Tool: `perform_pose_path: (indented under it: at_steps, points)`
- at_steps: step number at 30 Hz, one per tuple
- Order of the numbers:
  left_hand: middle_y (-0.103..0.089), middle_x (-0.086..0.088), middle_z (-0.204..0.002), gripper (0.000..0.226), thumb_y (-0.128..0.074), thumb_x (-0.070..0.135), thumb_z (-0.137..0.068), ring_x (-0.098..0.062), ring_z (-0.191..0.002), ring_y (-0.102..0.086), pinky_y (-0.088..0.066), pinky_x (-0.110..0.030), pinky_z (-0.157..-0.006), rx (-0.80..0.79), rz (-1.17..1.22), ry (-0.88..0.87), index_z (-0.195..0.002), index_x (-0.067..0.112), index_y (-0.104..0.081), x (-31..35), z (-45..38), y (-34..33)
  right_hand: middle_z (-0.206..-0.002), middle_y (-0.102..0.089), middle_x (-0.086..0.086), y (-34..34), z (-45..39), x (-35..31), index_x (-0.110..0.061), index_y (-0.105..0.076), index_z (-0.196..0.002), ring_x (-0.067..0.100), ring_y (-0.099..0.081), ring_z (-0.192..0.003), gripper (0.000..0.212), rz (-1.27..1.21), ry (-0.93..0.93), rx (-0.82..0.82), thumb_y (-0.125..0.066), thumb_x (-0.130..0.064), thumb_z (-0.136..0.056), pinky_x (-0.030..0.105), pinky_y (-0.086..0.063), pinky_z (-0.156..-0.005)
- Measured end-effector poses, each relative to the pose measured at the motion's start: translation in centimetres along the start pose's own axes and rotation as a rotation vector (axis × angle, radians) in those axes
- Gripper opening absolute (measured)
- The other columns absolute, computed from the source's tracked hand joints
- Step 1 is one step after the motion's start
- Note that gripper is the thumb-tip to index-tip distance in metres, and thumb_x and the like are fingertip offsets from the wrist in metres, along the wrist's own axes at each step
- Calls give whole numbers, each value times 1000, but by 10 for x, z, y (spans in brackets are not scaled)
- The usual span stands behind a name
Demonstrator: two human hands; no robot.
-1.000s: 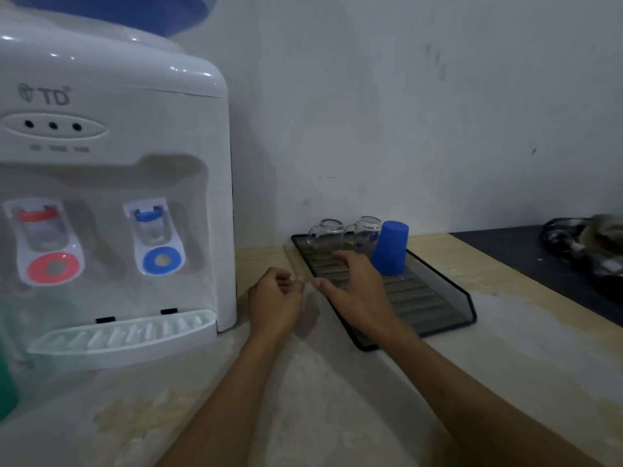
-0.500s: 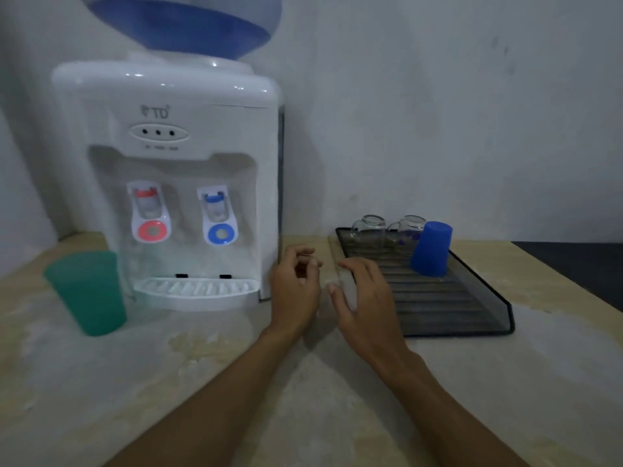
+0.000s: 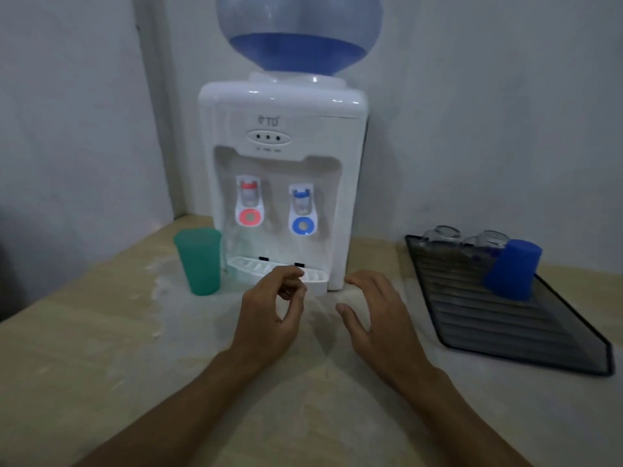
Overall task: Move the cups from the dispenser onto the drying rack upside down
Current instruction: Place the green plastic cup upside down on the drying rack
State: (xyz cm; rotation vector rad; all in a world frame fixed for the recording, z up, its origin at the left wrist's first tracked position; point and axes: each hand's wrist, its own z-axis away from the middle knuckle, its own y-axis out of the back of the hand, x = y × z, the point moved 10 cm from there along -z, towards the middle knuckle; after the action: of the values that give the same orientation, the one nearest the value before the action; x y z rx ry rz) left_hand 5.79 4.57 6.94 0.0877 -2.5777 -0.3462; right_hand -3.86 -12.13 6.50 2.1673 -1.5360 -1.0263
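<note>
Both hands hover low over the surface (image 3: 101, 382), right in front of the dispenser (image 3: 283, 170), and neither one holds anything. The left hand (image 3: 269, 315) has its fingers (image 3: 290, 281) curled in loosely, thumb close to the fingertips, a narrow, relaxed pinch on nothing. The right hand (image 3: 377, 318) is spread wide, palm down, fingers fanned toward the drip tray (image 3: 256, 267).

Over on the far left stands the green cup (image 3: 199, 261), upright, mouth up, just beside the dispenser's left flank and touching nothing I can make out. That looks like the one left to move, and the left hand is the nearer of the two.

On the right sits the rack (image 3: 505, 325), a dark ribbed tray, so water can run off the rims. At its far end are two glasses (image 3: 465, 239) side by side, bottoms up, and the blue cup (image 3: 514, 269) upside down just near of them, leaning a touch. The near half of the rack is bare, plenty of room for the green one.

My read: three done, one to go, with a flip needed on the way across.
</note>
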Motion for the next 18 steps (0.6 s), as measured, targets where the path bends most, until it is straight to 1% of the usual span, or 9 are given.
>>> perform_pose_path:
  at_steps: [2,3,5,6,8,11,13,15,18]
  points:
    - [-71,1,-91,22,-72,1,-89,-8,-82,-67,-54,-20,-76,52,-25,-3,-110,7,-69,-7,0,19,-127,-60,-2,-5,3,-8,-16,-62,-127,12,-56,-118,34,-10,32,-41,-69,-26,-95,24,-43,-103]
    - [-70,1,-90,20,-72,2,-89,-8,-81,-66,-53,-19,-75,102,-57,-1,-108,7,-69,-12,-1,33,-128,-59,-3,-10,5,-11,-17,-63,-127,12,-56,-119,34,-19,46,-68,-69,-28,-96,26,-44,-104]
    - [-68,0,-90,19,-70,2,-87,-10,-79,-62,-49,-18,-75,252,-132,18,-105,8,-68,-21,-3,60,-132,-59,-3,-12,9,-11,-18,-63,-129,15,-56,-123,36,-32,38,-116,-69,-30,-95,33,-46,-106]
    - [-66,-3,-91,20,-70,1,-86,-13,-80,-60,-48,-20,-76,343,-171,41,-104,7,-66,-28,-4,77,-132,-59,-3,-14,10,-11,-18,-63,-129,16,-57,-124,37,-32,37,-137,-69,-31,-95,35,-46,-106]
    - [-62,-8,-96,27,-70,3,-84,-20,-85,-56,-45,-27,-79,493,-242,108,-109,5,-63,-47,-6,105,-131,-60,-4,-16,9,-11,-19,-64,-129,17,-58,-122,37,-28,38,-153,-69,-31,-95,38,-48,-104]
    - [-57,-11,-114,47,-76,18,-84,-23,-97,-52,-46,-35,-86,617,-329,290,-124,6,-54,-80,-5,128,-128,-61,-2,-11,7,-7,-17,-66,-127,20,-60,-119,36,-26,13,-142,-72,-26,-94,42,-50,-102]
    - [-53,-14,-126,69,-82,31,-82,-29,-110,-52,-45,-44,-96,621,-330,434,-135,7,-46,-103,-3,128,-124,-62,-3,-8,6,-8,-17,-66,-126,20,-61,-115,34,-30,3,-132,-70,-26,-93,41,-51,-100]
    - [-48,-13,-139,93,-85,47,-76,-30,-125,-48,-42,-51,-107,544,-268,592,-146,10,-35,-128,-2,118,-122,-63,-3,-6,6,-8,-18,-66,-125,19,-62,-111,33,-39,-8,-126,-73,-20,-93,40,-52,-97]
    - [-48,-9,-147,113,-87,61,-67,-28,-133,-50,-44,-50,-113,425,-138,751,-152,18,-27,-156,0,104,-121,-63,-2,-6,6,-9,-17,-65,-126,19,-63,-109,39,-36,-18,-126,-77,-15,-89,38,-51,-96]
